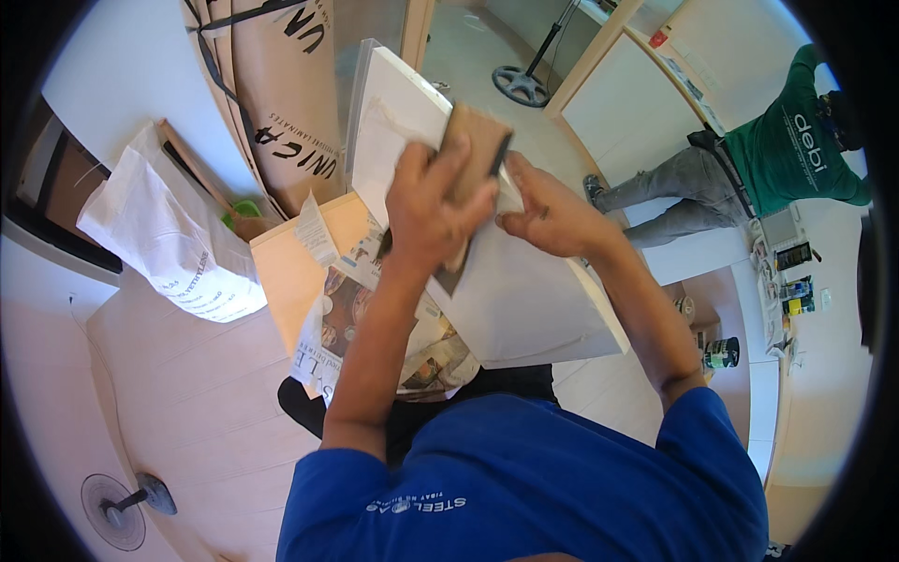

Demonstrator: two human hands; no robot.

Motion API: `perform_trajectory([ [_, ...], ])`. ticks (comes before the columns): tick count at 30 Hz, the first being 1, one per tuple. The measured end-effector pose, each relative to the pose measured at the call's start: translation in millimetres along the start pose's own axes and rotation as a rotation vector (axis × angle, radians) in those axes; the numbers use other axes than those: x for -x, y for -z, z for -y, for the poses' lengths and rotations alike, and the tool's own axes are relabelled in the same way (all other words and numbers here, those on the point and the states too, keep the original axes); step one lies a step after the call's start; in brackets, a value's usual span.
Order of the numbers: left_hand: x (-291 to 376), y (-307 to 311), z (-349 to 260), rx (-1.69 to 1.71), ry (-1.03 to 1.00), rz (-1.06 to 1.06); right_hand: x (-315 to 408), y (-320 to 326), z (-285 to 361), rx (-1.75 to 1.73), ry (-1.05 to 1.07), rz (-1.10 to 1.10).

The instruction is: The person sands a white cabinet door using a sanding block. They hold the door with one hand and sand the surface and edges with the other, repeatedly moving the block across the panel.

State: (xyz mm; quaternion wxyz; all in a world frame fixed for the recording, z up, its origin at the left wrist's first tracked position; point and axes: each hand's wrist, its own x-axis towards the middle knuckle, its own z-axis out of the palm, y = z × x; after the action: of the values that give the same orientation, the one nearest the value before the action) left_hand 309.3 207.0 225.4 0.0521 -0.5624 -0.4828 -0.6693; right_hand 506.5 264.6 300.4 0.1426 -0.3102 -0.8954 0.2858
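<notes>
My left hand [428, 211] grips a tan block with a dark edge [481, 133], which looks like a sanding block; both are slightly blurred. The block lies against the edge of a white panel piece [541, 302], and a second white face [400, 119] rises beyond my left hand. On the right, my right hand [562, 214] holds the white piece by its edge, thumb and fingers around it. Beneath the work, newspaper sheets [351, 302] cover part of a light wooden board [281, 260] over my lap. My palms hide where the block meets the panel.
A white woven sack [182, 239] stands at left near a wooden handle [193, 168] and a green dustpan [246, 208]. Tall cardboard-wrapped sheets [281, 98] lean behind. A co-worker in a green shirt [786, 154] stands at right by a counter. A fan [116, 509] is lower left.
</notes>
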Motion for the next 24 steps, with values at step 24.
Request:
perform_trajectory([
  [24,-8.2,11.1,-0.6,-0.099,0.005,-0.017,-10.2,1.8,21.0,-0.018,0.006,0.108],
])
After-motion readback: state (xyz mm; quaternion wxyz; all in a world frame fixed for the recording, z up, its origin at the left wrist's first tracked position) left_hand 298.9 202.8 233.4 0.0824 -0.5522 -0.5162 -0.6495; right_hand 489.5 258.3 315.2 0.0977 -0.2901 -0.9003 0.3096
